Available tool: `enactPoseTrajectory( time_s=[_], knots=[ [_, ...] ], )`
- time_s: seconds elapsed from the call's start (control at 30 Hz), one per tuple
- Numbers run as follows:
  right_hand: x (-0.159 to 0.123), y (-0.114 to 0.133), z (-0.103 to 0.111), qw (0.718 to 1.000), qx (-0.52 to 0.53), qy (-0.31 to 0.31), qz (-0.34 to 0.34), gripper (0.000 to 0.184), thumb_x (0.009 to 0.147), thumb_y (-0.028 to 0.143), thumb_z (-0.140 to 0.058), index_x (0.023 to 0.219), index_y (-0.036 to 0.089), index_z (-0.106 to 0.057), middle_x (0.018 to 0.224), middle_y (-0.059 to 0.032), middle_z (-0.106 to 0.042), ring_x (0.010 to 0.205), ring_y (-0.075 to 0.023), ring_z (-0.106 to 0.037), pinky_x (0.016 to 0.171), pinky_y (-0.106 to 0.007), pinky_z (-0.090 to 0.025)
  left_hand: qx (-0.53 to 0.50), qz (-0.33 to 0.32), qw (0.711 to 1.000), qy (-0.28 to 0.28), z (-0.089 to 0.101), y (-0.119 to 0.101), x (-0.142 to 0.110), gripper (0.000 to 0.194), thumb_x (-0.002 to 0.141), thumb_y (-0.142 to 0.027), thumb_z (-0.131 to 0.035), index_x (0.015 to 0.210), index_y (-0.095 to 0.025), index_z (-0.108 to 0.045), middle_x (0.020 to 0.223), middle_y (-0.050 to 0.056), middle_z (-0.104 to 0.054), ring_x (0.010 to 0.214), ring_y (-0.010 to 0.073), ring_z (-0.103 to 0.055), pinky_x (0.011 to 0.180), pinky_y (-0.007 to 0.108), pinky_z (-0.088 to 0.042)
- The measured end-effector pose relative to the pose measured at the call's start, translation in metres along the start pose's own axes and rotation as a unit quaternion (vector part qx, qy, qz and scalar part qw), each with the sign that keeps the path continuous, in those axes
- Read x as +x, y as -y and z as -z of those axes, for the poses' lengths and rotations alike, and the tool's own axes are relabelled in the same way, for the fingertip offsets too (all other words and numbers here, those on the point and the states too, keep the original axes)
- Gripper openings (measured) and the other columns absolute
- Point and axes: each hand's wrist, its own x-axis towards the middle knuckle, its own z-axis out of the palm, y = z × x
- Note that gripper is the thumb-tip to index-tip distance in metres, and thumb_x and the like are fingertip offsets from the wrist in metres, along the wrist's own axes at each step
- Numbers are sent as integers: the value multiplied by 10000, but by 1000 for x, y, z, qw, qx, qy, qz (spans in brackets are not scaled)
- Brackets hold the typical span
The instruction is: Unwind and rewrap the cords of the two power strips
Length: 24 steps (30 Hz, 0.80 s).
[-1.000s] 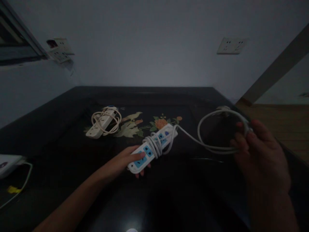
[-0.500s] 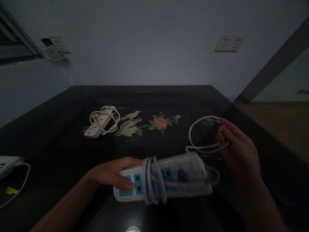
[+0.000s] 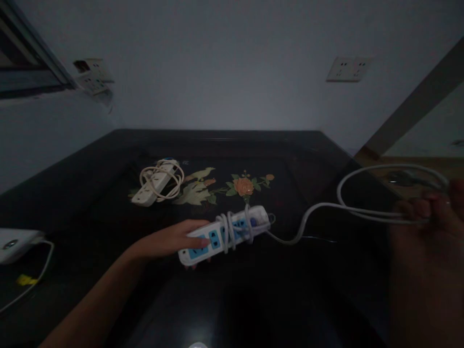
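1. In the head view, the left hand [image 3: 168, 239] has its grip closed around one end of a white power strip [image 3: 217, 238] with blue sockets, the thumb pressed on top and fingertips showing beneath the lower edge.
2. That strip lies slantwise in front of the person, near the middle of the view, its far end pointing right and slightly up; several turns of white cord [image 3: 326, 205] wrap its middle and far part.
3. From the far end the cord runs right in a wavy line, then makes a wide loop at the right hand [image 3: 427, 232].
4. The right hand, dim and blurred at the right edge, has its grip curled closed on the looped cord; exact finger positions cannot be told. Within the loop shows a greyish shape [image 3: 402, 178], too blurred to identify.
5. Farther back on the dark worktop [image 3: 101, 232], left of a flower design [image 3: 243, 186], lies a second power strip [image 3: 150, 191], with a cream cord [image 3: 181, 181] looped around it.
6. At the left edge sits a white object [image 3: 18, 244], partly cut off, with a thin lead [image 3: 47, 268] and a yellow piece [image 3: 26, 280] beside it.
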Motion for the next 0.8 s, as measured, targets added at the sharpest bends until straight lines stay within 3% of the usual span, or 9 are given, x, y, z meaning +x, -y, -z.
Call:
enactPoseTrajectory(
  time_s=[0.1,0.2,0.37,0.47,0.57,0.63,0.73,0.8],
  knots=[
    [0,2,2,1000,0,1,8,446,639,-92,-440,773,210,-740,584,21,-532,442,-65,-361,394,-185,-291,-65,1,996,-65,4,3,4,470,825,-430,-606,1196,-152,-533,862,79,-690,587,148,-627,478,212,-500],
    [-8,-3,-2,999,-30,23,3,402,611,-61,-520,787,225,-742,583,23,-527,416,-67,-329,383,-230,-233,-97,-33,990,-95,4,5,7,444,832,-434,-594,1155,-134,-538,867,100,-685,588,152,-625,470,218,-505],
    [-37,-16,-15,981,-147,124,6,214,695,94,-652,810,254,-735,606,26,-478,415,-61,-298,397,-266,-210,-104,-71,989,-80,-4,2,2,476,806,-434,-626,1166,-140,-522,874,108,-683,587,157,-630,473,219,-496],
    [-52,-24,-17,960,-194,199,-44,135,708,180,-689,828,226,-730,559,40,-438,435,-51,-324,382,-223,-202,-104,-93,988,-58,-9,-1,-5,531,783,-448,-645,1206,-155,-512,885,98,-682,606,166,-634,502,238,-506],
    [-66,-32,-18,912,-256,283,-151,163,738,276,-701,889,219,-724,568,38,-497,457,-52,-390,374,-179,-246,-98,-103,989,-38,-13,-6,-14,579,760,-466,-658,1233,-166,-514,877,80,-682,633,175,-630,534,252,-509],
    [-77,-37,-20,865,-266,353,-237,188,750,315,-697,911,219,-722,617,19,-581,501,-77,-480,420,-182,-355,-82,-114,990,-25,-15,-9,-18,574,751,-471,-660,1224,-169,-538,866,65,-678,696,186,-631,583,254,-510],
    [-94,-41,-28,798,-227,434,-350,246,727,316,-713,953,218,-719,832,-27,-699,697,-151,-629,632,-260,-511,-20,-138,990,8,-18,-13,-23,526,731,-456,-676,1168,-175,-593,903,50,-667,798,193,-618,656,242,-500],
    [-103,-41,-34,765,-207,463,-398,261,743,341,-697,973,220,-719,966,-48,-714,843,-191,-657,768,-307,-522,19,-140,989,37,-20,-13,-24,509,720,-445,-682,1147,-179,-606,925,45,-659,796,180,-608,645,219,-489]
  ],
)
